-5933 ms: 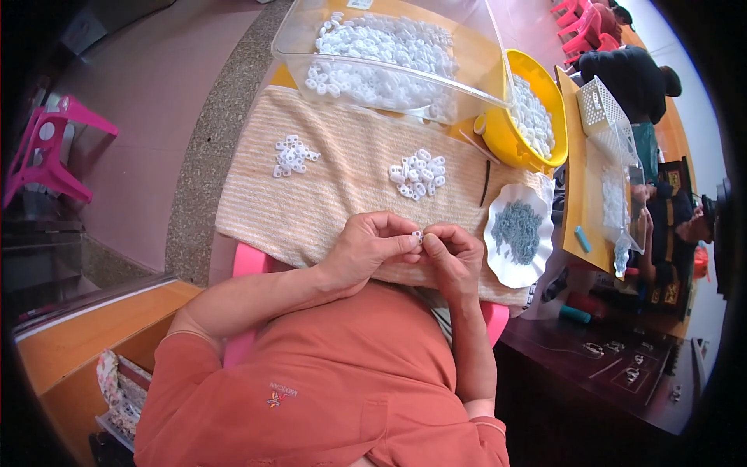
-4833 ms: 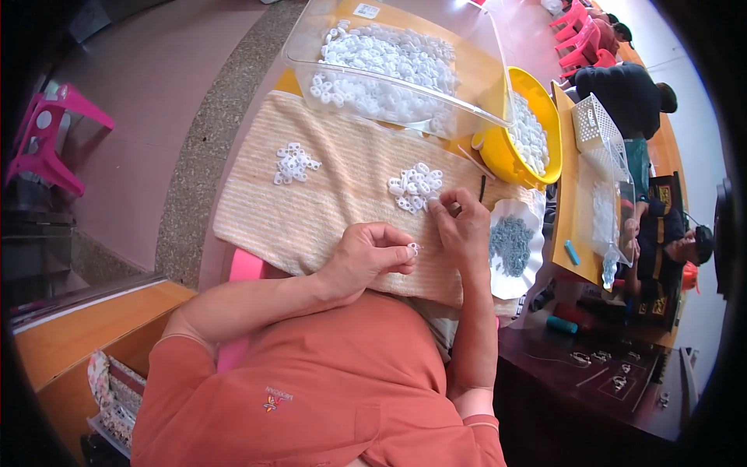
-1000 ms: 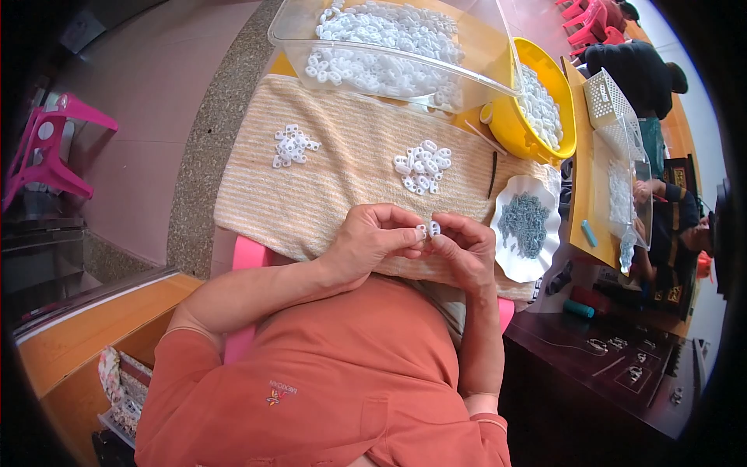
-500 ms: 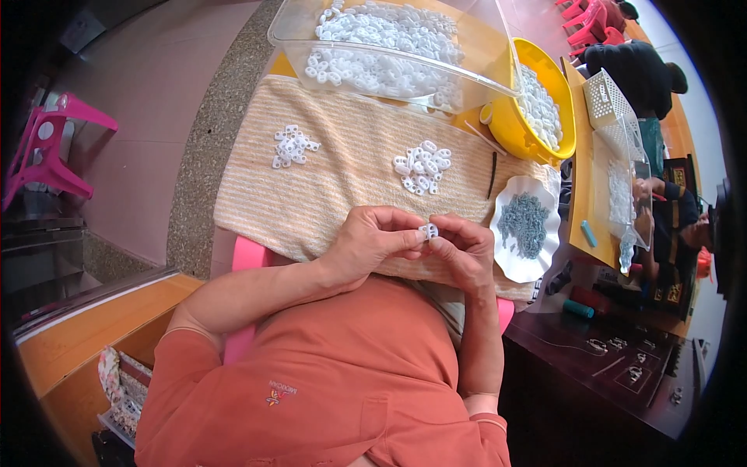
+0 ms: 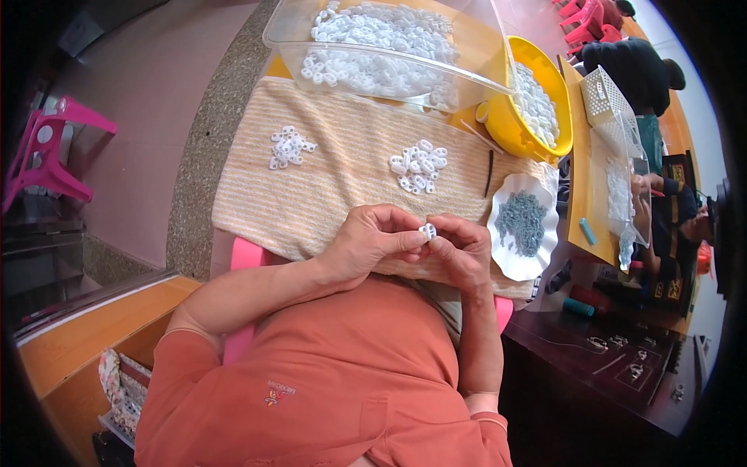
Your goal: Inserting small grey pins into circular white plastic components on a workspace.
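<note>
My left hand (image 5: 372, 240) and my right hand (image 5: 462, 253) meet over the near edge of a striped beige cloth (image 5: 342, 175), pinching one small white plastic piece (image 5: 428, 230) between their fingertips. On the cloth lie two heaps of the same white pieces: a small one (image 5: 288, 146) at the left and a larger one (image 5: 419, 165) in the middle. A white scalloped dish (image 5: 513, 265) holding small grey metal parts (image 5: 523, 222) sits just right of my right hand.
A clear plastic tray (image 5: 373, 66) of white pieces stands at the far edge, with a yellow bowl (image 5: 510, 128) of more pieces to its right. A pink stool (image 5: 48, 152) stands left. Other people work at an orange table (image 5: 582, 194) on the right.
About five seconds ago my right hand reached out toward the middle heap; since then it came back to my left hand. Over the last second both hands stay together on the white piece.
</note>
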